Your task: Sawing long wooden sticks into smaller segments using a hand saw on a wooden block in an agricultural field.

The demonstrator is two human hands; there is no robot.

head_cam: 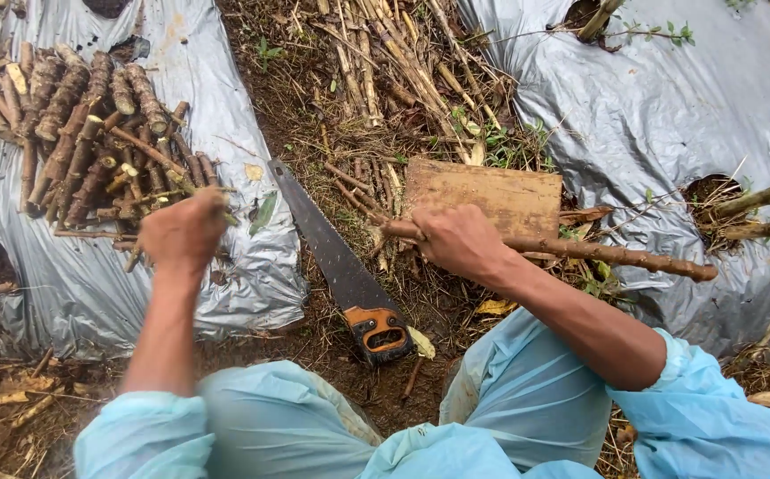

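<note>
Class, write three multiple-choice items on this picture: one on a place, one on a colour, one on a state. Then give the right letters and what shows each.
1. Where does the saw lie?
A. on the ground between the hands
B. on the wooden board
C. on the pile of cut stems

2. What colour is the saw's handle?
A. blue
B. orange and black
C. white

3. What is the right hand doing?
A. resting open
B. gripping a long stem
C. holding the saw

Key: 1 A, the blade lies on soil; 2 B, seen near the knees; 3 B, fingers wrap the stem.
</note>
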